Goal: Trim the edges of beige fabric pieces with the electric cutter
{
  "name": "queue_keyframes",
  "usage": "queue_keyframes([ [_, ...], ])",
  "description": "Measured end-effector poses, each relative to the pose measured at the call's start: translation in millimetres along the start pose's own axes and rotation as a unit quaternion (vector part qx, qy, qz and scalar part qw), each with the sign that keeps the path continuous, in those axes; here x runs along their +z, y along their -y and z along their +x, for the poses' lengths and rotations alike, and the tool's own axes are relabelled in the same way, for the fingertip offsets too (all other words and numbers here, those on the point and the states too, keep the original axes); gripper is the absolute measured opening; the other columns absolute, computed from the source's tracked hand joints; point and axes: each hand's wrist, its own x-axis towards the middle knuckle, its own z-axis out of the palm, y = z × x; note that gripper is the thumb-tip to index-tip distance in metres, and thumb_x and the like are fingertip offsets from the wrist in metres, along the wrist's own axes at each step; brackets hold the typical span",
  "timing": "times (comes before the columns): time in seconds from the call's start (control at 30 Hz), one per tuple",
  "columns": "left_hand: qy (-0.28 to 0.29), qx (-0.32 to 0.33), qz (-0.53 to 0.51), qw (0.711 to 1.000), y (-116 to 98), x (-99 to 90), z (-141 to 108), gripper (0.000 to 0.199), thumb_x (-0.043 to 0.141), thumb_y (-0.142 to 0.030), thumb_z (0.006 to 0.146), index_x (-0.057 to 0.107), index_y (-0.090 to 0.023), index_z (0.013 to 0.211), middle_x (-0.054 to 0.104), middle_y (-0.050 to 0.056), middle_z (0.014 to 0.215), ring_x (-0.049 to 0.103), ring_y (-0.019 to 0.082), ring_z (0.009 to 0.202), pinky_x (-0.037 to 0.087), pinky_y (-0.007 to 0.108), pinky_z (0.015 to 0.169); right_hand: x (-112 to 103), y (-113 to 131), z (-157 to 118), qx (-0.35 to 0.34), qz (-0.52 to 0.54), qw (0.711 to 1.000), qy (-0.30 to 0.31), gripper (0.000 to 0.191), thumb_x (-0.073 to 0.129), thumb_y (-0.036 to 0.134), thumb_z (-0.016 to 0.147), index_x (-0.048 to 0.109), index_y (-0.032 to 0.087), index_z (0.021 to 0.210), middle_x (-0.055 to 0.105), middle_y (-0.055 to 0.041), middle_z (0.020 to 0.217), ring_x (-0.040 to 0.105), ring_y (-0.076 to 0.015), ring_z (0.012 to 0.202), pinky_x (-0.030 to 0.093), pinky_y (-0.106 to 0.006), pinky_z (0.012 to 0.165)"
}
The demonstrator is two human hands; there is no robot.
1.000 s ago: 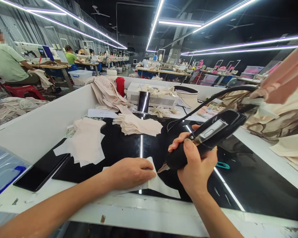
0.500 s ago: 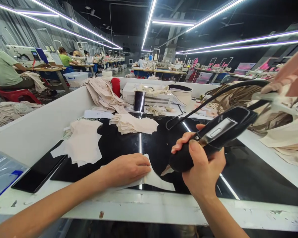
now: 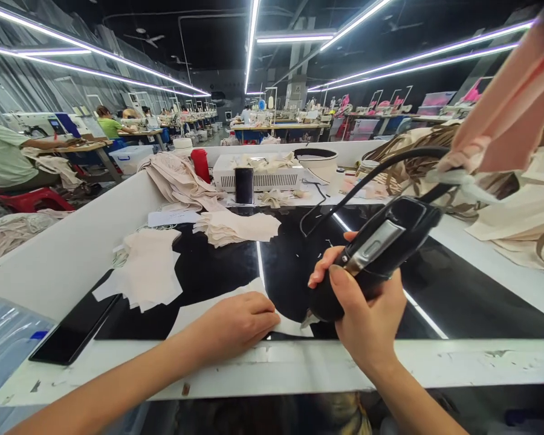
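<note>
While cloth (image 3: 190,313) is partly covered by left hand (image 3: 250,315) on mat (image 3: 226,263) (fingers together, pinch can't be told), tool (image 3: 390,238) is clamped in right hand (image 3: 367,314). Cloth lies left of right hand, long axis sideways; tip (image 3: 307,319) is held at cloth's right end.

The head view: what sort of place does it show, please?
Probably a garment workshop: a sewing machine stands at the left, stacked fabric pieces lie ahead, and strip lights run overhead.

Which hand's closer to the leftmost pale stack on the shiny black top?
Left: the left hand is right of the stack; the right hand, holding a black tool, is farther right.
</note>
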Motion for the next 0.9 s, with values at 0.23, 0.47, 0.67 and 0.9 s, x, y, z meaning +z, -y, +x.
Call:
queue_keyframes([
  [0.23,0.003,-0.014,-0.004,1.000,2,2.3,-11,0.021,0.047,-0.016,0.110,0.067,-0.017,0.117,0.068,0.007,0.112,0.065,0.020,0.100,0.056,0.031,0.087,8,-1,3,0.006,0.005,1.000,-0.013,0.031,0.083,0.033,0.085,0.062,0.027,0.106,0.069,0.0044,0.083,0.063,-0.0138,0.061,0.056,-0.029,0.058],
  [0.47,-0.011,-0.011,-0.011,1.000,-1,2.9,-11,0.022,0.046,-0.014,0.110,0.066,-0.016,0.118,0.068,0.007,0.110,0.065,0.019,0.099,0.055,0.030,0.087,24,-9,6,-0.001,0.019,1.000,-0.004,0.027,0.083,0.034,0.085,0.060,0.026,0.098,0.069,0.0050,0.082,0.063,-0.0127,0.059,0.056,-0.028,0.057],
  [0.67,-0.026,-0.004,-0.004,1.000,0,4.9,-10,0.022,0.046,-0.015,0.110,0.066,-0.017,0.120,0.068,0.008,0.108,0.064,0.018,0.096,0.055,0.029,0.085,26,-15,5,-0.001,0.009,1.000,-0.001,0.024,0.081,0.032,0.087,0.060,0.026,0.097,0.069,0.0048,0.081,0.064,-0.0134,0.060,0.057,-0.029,0.058],
  [0.9,-0.031,-0.006,-0.008,0.999,-1,4.9,-10,0.025,0.044,-0.016,0.111,0.068,-0.017,0.119,0.068,0.008,0.107,0.064,0.017,0.096,0.056,0.027,0.085,30,-17,7,-0.005,0.030,1.000,-0.004,0.025,0.081,0.030,0.086,0.060,0.025,0.098,0.069,0.0056,0.083,0.064,-0.0117,0.059,0.057,-0.027,0.058],
])
